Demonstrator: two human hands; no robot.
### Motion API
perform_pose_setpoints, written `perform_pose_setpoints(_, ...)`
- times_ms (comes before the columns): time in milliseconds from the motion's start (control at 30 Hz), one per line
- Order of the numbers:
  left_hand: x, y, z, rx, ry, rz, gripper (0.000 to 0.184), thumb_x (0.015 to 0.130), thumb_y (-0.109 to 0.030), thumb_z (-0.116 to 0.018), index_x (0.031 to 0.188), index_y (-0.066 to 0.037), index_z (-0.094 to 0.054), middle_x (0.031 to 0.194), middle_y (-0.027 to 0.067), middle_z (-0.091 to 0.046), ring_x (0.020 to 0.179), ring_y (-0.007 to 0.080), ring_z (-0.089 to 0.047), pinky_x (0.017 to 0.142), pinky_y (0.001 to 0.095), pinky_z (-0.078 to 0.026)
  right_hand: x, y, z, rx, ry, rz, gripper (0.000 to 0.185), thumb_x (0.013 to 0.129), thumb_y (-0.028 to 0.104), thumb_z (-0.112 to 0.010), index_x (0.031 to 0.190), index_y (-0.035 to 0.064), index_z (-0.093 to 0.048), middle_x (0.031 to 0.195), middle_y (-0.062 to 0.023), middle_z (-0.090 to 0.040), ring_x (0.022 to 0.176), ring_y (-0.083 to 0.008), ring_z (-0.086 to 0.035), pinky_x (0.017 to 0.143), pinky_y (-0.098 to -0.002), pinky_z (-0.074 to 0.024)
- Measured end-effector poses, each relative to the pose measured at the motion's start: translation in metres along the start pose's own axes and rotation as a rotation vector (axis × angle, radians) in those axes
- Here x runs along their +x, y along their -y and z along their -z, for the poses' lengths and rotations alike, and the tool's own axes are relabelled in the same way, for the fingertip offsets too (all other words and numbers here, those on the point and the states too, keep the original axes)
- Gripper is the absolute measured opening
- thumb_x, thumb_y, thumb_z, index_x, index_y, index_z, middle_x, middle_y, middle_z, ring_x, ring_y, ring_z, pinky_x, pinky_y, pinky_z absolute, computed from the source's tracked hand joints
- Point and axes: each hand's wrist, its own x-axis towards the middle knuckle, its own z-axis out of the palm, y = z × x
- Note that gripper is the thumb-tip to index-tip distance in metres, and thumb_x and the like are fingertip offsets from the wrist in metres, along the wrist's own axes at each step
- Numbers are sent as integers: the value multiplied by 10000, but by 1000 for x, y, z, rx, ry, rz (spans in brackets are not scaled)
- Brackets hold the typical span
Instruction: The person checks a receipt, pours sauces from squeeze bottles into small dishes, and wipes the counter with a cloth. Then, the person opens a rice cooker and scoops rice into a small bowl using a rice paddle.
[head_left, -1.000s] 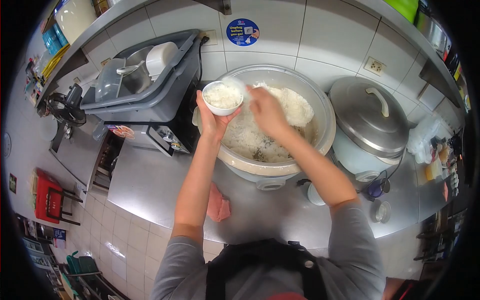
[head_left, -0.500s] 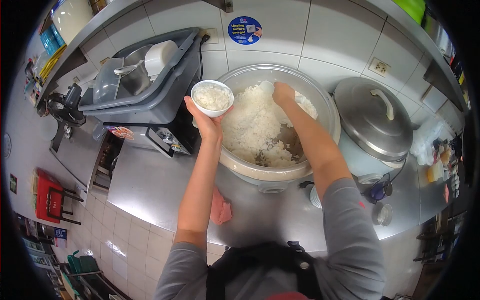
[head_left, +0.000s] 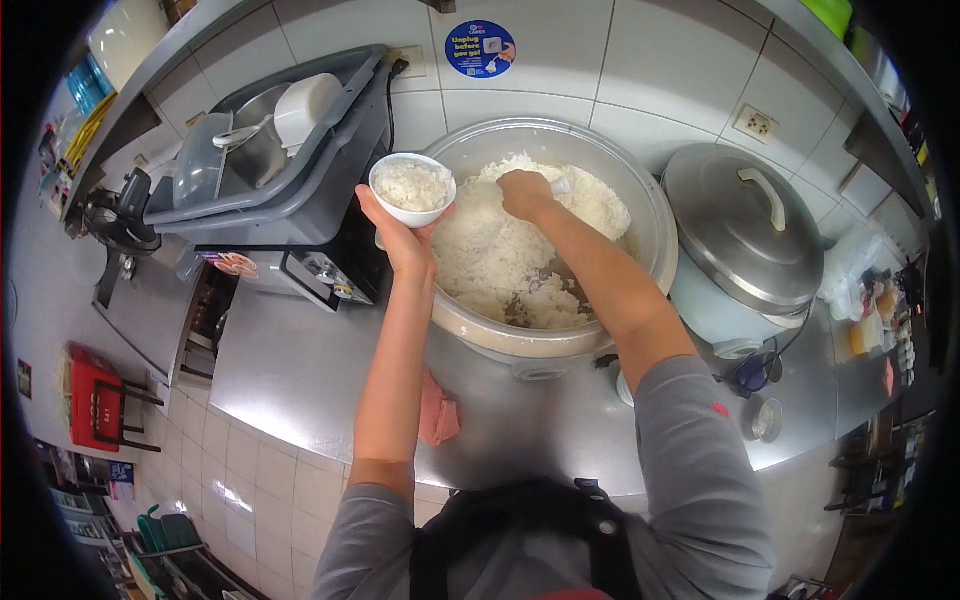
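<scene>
In my left hand (head_left: 408,243) is a small white bowl (head_left: 418,216) heaped with cooked rice (head_left: 412,184), held just left of the pot's rim. My right hand (head_left: 526,194) reaches into the large rice cooker pot (head_left: 655,235), fingers closed around a white rice scoop (head_left: 564,186). Only a pale end of the scoop shows on the right of the fist; the rest is hidden by the hand. Rice (head_left: 480,255) fills much of the pot, and part of the bottom shows near the front.
A lidded cooker (head_left: 742,230) stands to the right. On the left, a grey tub (head_left: 290,215) with dishes rests on a microwave oven (head_left: 310,275). A pink cloth (head_left: 438,412) and a small clear cup (head_left: 767,420) lie on the steel counter (head_left: 290,370). A shelf runs overhead.
My right hand has moved left across the rice, toward the bowl, and turned with the scoop. The left hand keeps the bowl at nearly the same place beside the pot.
</scene>
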Motion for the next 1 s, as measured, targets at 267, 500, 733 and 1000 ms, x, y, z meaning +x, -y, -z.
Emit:
perform_pose_setpoints(267, -5, -2, -5, 47, -42, 4, 806, 932, -729, -281, 1427, -96, -341, 1363, 140, -498, 1186, 310, -579, 827, 495, -587, -13, 14, 0, 37, 28, -44, 238, 790, 112, -579, 965, 43, -725, 1004, -171, -713, 945, -329, -695, 816, -418, -552)
perform_pose_setpoints(500, -2, 1, -1, 34, -63, -12, 762, 927, -723, -322, 1419, -141, -313, 1384, 140, -460, 1167, 351, -576, 792, 536, -576, -20, 16, -6, 184, 62, -194, 251, 797, 133, -579, 979, 38, -723, 1037, -182, -707, 980, -323, -687, 832, -404, -550)
perform_pose_setpoints(733, -3, 0, -1, 37, -19, -2, 757, 937, -709, -316, 1427, -132, -311, 1393, 148, -447, 1183, 343, -566, 811, 534, -575, -30, 52, 8, 210, 196, -237, 265, 820, 144, -575, 1013, 29, -716, 1057, -171, -706, 1003, -328, -680, 841, -397, -545)
perform_pose_setpoints(1000, -7, -3, -6, 96, -55, -6, 842, 933, -728, -279, 1410, -40, -370, 1352, 166, -506, 1173, 316, -586, 837, 479, -591, -48, 60, 0, 306, 222, -210, 290, 793, 132, -565, 1007, -6, -702, 1054, -206, -693, 1005, -357, -668, 855, -416, -536)
